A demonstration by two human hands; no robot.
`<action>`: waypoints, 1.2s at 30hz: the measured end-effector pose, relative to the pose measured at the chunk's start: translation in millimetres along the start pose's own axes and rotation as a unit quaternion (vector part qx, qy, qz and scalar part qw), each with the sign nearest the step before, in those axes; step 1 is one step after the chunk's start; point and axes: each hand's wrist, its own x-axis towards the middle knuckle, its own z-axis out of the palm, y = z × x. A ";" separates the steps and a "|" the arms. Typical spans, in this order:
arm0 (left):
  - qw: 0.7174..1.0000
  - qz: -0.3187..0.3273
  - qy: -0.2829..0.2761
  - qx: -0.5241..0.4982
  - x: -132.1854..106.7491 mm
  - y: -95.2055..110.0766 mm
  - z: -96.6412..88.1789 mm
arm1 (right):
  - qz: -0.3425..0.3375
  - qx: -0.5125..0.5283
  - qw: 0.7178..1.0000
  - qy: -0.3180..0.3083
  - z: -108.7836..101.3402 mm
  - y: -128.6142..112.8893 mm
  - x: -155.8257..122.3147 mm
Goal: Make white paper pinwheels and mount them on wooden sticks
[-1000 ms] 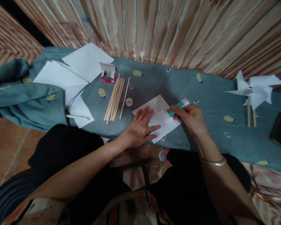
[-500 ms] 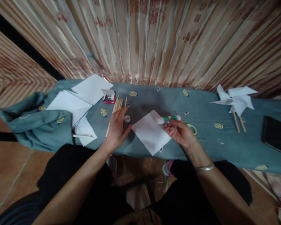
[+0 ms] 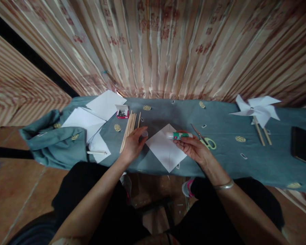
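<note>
My right hand (image 3: pixel 193 148) is closed around a glue stick (image 3: pixel 179 136), which lies level over a square of white paper (image 3: pixel 165 153). The paper rests on the cloth with one corner towards me, and a faint crease runs down it. Between the thumb and fingers of my left hand (image 3: pixel 134 144) is a small clear cap (image 3: pixel 144 134), just left of the paper. Several wooden sticks (image 3: pixel 129 131) lie beside and partly behind that hand. Scissors with green handles (image 3: pixel 209 143) lie to the right, their blades partly in view.
At the left are white paper sheets (image 3: pixel 79 119) and a rolled white stick (image 3: pixel 97 152). A red box of pins (image 3: pixel 122 111) stands behind the sticks. Two paper pinwheels (image 3: pixel 261 109) and a black phone (image 3: pixel 303 144) lie at the right. Green cloth (image 3: pixel 226 163) covers the table.
My left hand has closed on the cap that lay on the cloth. The glue stick has turned level and shifted slightly left. The camera view has shifted a little, and the scissors show more.
</note>
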 end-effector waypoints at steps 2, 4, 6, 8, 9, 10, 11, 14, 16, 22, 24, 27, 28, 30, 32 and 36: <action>0.999 -0.011 -0.005 -0.045 -2.8 6.7 2.3 | -0.003 -0.007 1.000 0.009 1.3 3.2 0.2; 0.997 -0.017 -0.025 -0.076 -5.6 13.5 4.9 | 0.004 -0.003 1.000 0.017 2.8 7.0 0.5; 0.995 -0.021 -0.040 -0.092 -7.1 19.2 6.9 | 0.010 0.001 1.000 0.021 5.1 10.1 0.3; 0.994 -0.021 -0.050 -0.090 -7.4 23.4 7.8 | 0.009 -0.004 1.000 0.013 8.1 11.8 -0.7; 0.995 -0.020 -0.051 -0.087 -7.3 24.9 7.8 | 0.007 -0.009 1.000 0.007 9.6 12.1 -1.4; 0.995 -0.017 -0.053 -0.082 -7.1 26.0 7.7 | 0.006 -0.016 1.000 0.002 11.1 12.1 -2.2; 0.996 -0.012 -0.054 -0.076 -7.0 26.8 7.4 | 0.005 -0.024 1.000 -0.003 12.3 12.0 -3.0; 0.997 0.016 -0.047 -0.063 -7.0 27.6 7.1 | 0.005 -0.050 0.999 -0.012 13.9 11.6 -4.4; 0.997 0.036 -0.045 -0.059 -7.4 26.9 7.8 | 0.003 -0.064 0.998 -0.015 13.4 11.9 -4.5; 0.996 0.057 -0.038 -0.060 -8.2 23.7 11.6 | -0.002 -0.083 0.996 -0.018 12.0 14.6 -3.5; 0.996 0.057 -0.042 -0.055 -8.3 23.3 11.9 | -0.005 -0.089 0.996 -0.016 12.1 15.9 -3.5; 0.996 0.059 -0.047 -0.051 -8.3 23.0 11.5 | -0.011 -0.096 0.995 -0.009 11.9 17.4 -3.4; 0.996 0.060 -0.049 -0.050 -8.3 22.9 11.4 | -0.011 -0.100 0.995 -0.009 11.7 17.7 -3.5; 0.995 0.066 -0.050 -0.047 -8.1 22.4 11.4 | -0.008 -0.109 0.994 -0.011 11.4 17.8 -3.6; 0.995 0.078 -0.053 -0.044 -8.1 21.7 11.6 | -0.007 -0.120 0.993 -0.015 11.4 17.6 -3.8; 0.992 0.109 -0.058 -0.034 -8.5 20.8 11.8 | -0.013 -0.137 0.990 -0.014 11.7 17.1 -3.7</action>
